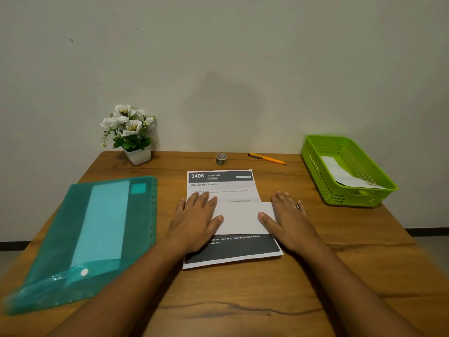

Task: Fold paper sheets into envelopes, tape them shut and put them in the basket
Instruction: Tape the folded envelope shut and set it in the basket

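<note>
**Both hands flat on a part-folded sheet**

The left hand [198, 218] and right hand [285, 215] lie spread, palms down, pinching nothing. Between them a printed sheet [226, 249] rests on the counter [243, 300], its long axis running away from the person, with a blank folded flap [240, 218] crosswise under the fingers. The green basket [315, 166] sits well beyond the right hand, holding a white paper [345, 177].

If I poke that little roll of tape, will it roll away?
Probably not right away: the tape roll seems to sit flat on its side on the table. It looks small and light, so a poke would likely slide it. Tipped on edge, it could roll.
</note>
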A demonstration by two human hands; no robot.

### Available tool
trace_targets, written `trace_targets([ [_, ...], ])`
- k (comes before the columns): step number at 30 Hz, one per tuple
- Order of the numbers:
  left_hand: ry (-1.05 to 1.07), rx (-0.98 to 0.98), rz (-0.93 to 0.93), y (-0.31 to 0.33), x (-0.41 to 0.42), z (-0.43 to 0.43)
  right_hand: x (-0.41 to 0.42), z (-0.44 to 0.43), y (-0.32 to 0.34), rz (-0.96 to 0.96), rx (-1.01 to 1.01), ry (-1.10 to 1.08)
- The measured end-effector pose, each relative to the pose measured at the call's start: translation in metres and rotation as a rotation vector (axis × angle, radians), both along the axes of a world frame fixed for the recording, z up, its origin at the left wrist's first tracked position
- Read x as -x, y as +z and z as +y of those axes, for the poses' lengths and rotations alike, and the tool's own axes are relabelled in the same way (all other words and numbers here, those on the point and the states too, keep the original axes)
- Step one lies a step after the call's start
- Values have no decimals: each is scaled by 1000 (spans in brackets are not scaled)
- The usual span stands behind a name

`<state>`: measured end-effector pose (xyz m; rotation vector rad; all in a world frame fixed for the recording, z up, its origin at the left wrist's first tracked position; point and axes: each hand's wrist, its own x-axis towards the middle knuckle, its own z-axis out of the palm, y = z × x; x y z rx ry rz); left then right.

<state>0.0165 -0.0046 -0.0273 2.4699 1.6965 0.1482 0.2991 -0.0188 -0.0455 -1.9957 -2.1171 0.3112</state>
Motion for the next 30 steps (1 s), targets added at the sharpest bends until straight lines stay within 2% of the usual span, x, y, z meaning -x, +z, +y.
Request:
trace_targets([
  [6, 53, -131, -122, 36, -7, 66, 31, 61, 40, 172, -153, 53],
  [11, 123, -148, -178, 55, -26, 129, 56, 134, 64, 289, -60, 53],
  [17, 137, -113, -136, 40, -45, 178, 65, 193, 56, 338, 43, 25],
  [26, 162, -165, -70, 29, -57, 192, 79, 205, 39, 579, 82, 41],
  [30, 191, -182, -21, 31, -57, 184, 88, 191, 40, 577, 46, 51],
])
